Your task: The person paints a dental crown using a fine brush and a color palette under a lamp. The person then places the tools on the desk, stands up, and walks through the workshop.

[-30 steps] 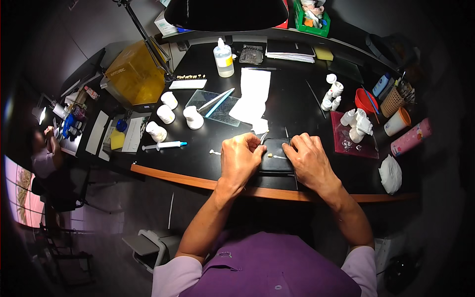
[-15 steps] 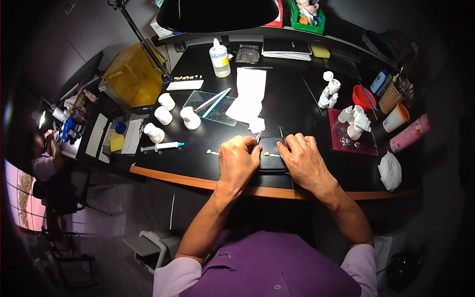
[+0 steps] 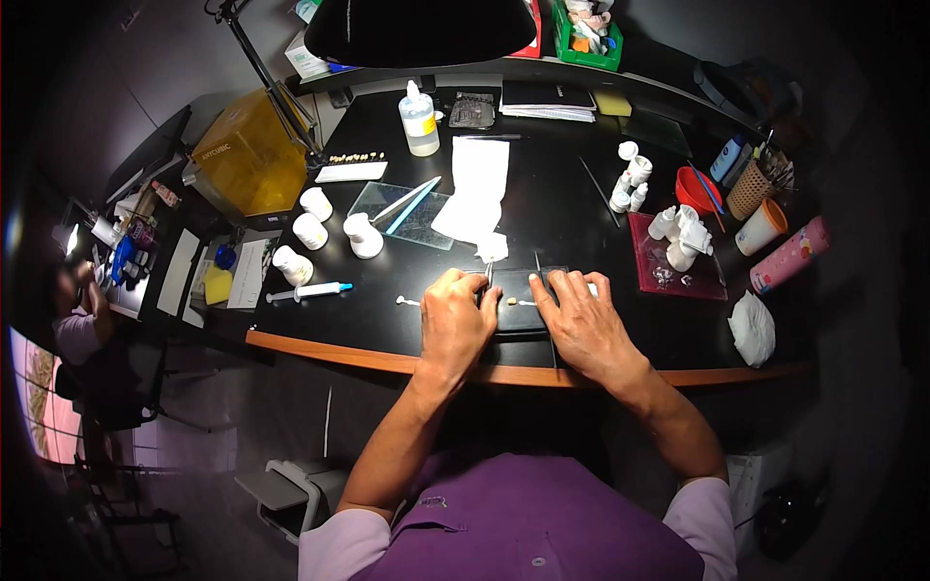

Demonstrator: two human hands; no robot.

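Both hands rest on a small dark pad (image 3: 516, 312) at the near edge of the black worktable (image 3: 542, 223), just beyond its wooden front rim. Left hand (image 3: 455, 320): fingers curled, tips pinched around a thin metal instrument (image 3: 489, 274) that stands nearly upright at the pad's far left corner. Right hand (image 3: 579, 324): palm down, fingers loosely spread across the right side of the pad, index fingertip touching or very near a small pale piece (image 3: 528, 303) lying on the pad; the piece is too small to say whether it is gripped or only steadied. A tiny tan speck sits on the pad between the two hands. Left of the left hand, apart from it, a small white bit (image 3: 407, 301) lies on the table, and further left a syringe (image 3: 310, 290) with a blue-green tip lies on its side. Beyond the pad: a folded white paper sheet (image 3: 477, 190), a glass slab (image 3: 407, 215) with a blue-handled tool (image 3: 412, 205) laid across it, and four white jars (image 3: 365, 235) in a loose group. A clear bottle (image 3: 418, 119) stands at the back of the table. To the right, a red tray (image 3: 675, 259) carries white plaster models (image 3: 681, 235); a crumpled white cloth (image 3: 753, 328) lies near the right table edge. A yellow box (image 3: 244, 155) sits at far left.
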